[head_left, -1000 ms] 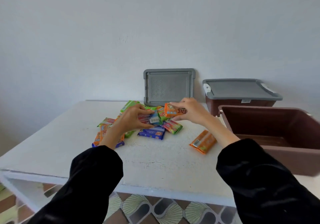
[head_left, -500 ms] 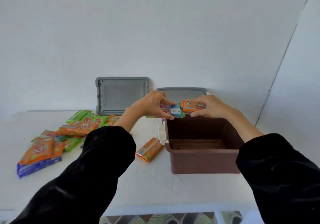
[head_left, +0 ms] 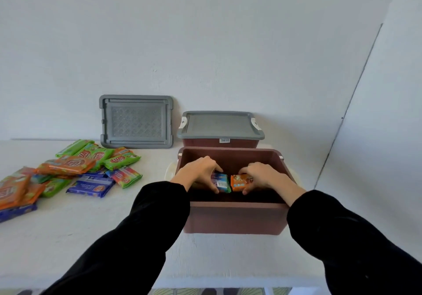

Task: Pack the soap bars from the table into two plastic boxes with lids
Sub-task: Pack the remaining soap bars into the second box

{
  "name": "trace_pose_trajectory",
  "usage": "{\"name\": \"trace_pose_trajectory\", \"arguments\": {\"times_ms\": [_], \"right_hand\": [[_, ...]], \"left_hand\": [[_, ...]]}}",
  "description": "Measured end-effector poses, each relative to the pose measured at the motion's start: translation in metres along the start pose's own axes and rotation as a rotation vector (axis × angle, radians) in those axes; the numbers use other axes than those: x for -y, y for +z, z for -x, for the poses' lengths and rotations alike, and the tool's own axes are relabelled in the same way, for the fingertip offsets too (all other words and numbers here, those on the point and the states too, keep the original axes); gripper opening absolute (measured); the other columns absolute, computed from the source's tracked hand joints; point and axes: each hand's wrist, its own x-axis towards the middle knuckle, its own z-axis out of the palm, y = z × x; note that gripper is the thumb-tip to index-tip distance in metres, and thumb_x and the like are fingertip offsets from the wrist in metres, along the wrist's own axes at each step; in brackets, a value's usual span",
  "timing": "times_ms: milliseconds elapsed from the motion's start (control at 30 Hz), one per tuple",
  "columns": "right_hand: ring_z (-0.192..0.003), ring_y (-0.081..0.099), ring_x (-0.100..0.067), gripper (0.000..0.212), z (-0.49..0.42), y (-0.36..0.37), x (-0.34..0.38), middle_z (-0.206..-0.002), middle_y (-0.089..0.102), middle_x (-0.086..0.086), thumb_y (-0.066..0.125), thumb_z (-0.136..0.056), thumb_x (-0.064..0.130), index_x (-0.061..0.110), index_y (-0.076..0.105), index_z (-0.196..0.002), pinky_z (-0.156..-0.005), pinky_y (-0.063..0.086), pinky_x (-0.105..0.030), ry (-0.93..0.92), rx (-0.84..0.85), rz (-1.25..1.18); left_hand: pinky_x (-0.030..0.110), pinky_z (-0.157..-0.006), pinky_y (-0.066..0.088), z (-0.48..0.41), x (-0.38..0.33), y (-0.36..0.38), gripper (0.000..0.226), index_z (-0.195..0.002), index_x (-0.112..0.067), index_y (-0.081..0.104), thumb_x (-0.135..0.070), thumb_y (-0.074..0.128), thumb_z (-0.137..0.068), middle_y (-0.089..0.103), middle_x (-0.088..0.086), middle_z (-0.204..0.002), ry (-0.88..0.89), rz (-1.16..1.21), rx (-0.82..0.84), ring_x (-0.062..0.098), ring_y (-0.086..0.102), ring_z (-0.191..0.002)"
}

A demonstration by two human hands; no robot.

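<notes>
Both hands are down inside the open brown box (head_left: pixel 235 217), which stands toward the counter's (head_left: pixel 68 237) front right. Your left hand (head_left: pixel 201 171) pinches a blue-wrapped soap bar (head_left: pixel 220 182) and your right hand (head_left: pixel 260 176) an orange-wrapped soap bar (head_left: pixel 239 181), fingers (head_left: pixel 210 166) curled over each. The bars sit just beside one another; I cannot tell whether they touch the box floor. Lay them flat against one wall and release only when seated, so rows build square. The pile of soap bars (head_left: pixel 91 169) lies at the left edge. The loose lid (head_left: pixel 135 121) leans at the back edge, beside the lidded second box (head_left: pixel 219 125).
</notes>
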Motion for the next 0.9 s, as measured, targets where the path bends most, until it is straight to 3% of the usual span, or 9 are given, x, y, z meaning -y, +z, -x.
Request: {"name": "trace_pose_trajectory", "arguments": {"times_ms": [133,467,733,900], "right_hand": [[-0.118,0.046,-0.026,0.075,-0.012,-0.003,0.002,-0.128,0.050,-0.010,0.070,-0.074,0.049,0.018,0.042,-0.136,-0.092,0.043,-0.037,-0.038,-0.008,0.117],[-0.119,0.049,-0.029,0.073,-0.023,0.016,0.008,-0.131,0.049,-0.013,0.069,-0.077,0.045,0.009,0.041,-0.134,-0.094,0.043,-0.038,-0.060,0.059,0.122],[-0.119,0.049,-0.026,0.061,-0.021,0.012,0.008,-0.131,0.047,-0.009,0.067,-0.081,0.030,0.015,0.044,-0.136,-0.097,0.043,-0.037,-0.087,0.064,0.104],[-0.119,0.050,-0.024,0.059,-0.015,0.009,0.007,-0.131,0.051,-0.007,0.066,-0.082,0.029,0.020,0.045,-0.136,-0.094,0.044,-0.035,-0.062,0.074,0.032]], "left_hand": [[0.030,-0.093,0.043,-0.010,-0.001,0.008,0.072,-0.131,-0.011,0.050,-0.044,0.074,-0.072,0.058,0.006,-0.124,-0.021,-0.031,-0.013,0.020,0.055,-0.110],[0.037,-0.086,0.049,-0.021,-0.001,0.027,0.068,-0.122,-0.010,0.057,-0.053,0.071,-0.070,0.062,0.009,-0.116,0.013,-0.238,0.066,0.025,0.059,-0.103],[0.033,-0.086,0.044,-0.017,-0.005,0.021,0.065,-0.128,-0.008,0.053,-0.044,0.069,-0.077,0.055,0.011,-0.121,0.059,-0.240,0.106,0.026,0.054,-0.108],[0.034,-0.084,0.046,-0.012,-0.008,0.017,0.068,-0.127,-0.013,0.055,-0.052,0.069,-0.073,0.057,0.007,-0.122,0.020,-0.267,0.071,0.023,0.055,-0.110]]}}
